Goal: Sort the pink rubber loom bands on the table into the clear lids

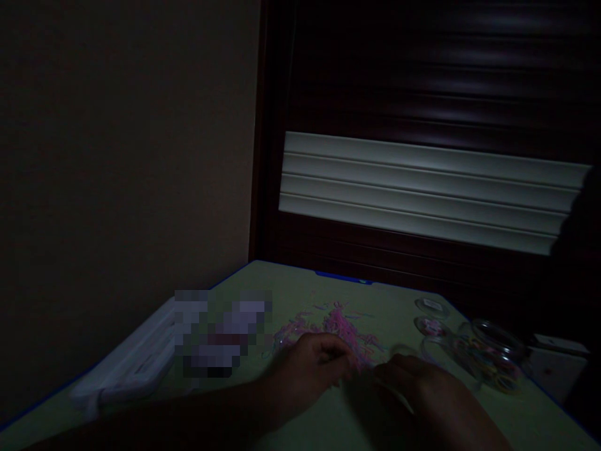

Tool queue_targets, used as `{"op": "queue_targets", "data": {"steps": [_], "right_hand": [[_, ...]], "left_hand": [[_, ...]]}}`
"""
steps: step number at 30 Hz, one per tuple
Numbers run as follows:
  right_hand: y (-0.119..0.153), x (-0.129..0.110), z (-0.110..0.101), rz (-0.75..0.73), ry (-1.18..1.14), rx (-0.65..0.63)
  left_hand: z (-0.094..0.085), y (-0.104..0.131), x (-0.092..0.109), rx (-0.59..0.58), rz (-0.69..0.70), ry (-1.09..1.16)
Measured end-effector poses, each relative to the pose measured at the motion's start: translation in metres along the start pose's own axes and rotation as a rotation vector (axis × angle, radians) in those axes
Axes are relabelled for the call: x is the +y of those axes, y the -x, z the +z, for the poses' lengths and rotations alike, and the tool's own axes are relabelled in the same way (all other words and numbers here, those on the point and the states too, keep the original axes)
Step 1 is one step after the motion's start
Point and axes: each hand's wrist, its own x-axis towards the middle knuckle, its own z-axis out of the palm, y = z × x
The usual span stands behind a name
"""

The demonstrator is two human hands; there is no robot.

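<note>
Near the front of the pale table, my left hand (312, 369) is closed, its thumb and fingertips brought together at the near edge of a tangled heap of thin pink and purple strands or bands (340, 326). Facing it from the right, my right hand (417, 382) also has its fingers pressed together, pointing at the left fingertips with a small gap between. Dim light and blur hide whatever either hand pinches. More loose pink bits (295, 329) lie scattered left of the heap.
A clear jar (493, 357) of colourful bands lies at the right. Behind it are a small round container (431, 326) and a clear lid (432, 307). A white case (126, 357) lies left, beside a pixelated object (230, 332). A white box (558, 363) stands at the far right.
</note>
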Motion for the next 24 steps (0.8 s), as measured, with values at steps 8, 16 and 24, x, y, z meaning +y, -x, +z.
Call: {"op": "queue_targets", "data": {"steps": [8,16,24], "right_hand": [[-0.001,0.000,0.008,-0.003,0.002,0.032],[-0.001,-0.001,0.012,-0.054,0.003,0.054],[-0.001,-0.001,0.011,-0.054,0.009,0.063]], "left_hand": [[0.002,0.002,0.001,-0.092,-0.016,0.098],[0.002,0.003,-0.001,-0.136,0.020,0.075],[0.003,0.004,0.005,-0.149,0.005,0.118]]}}
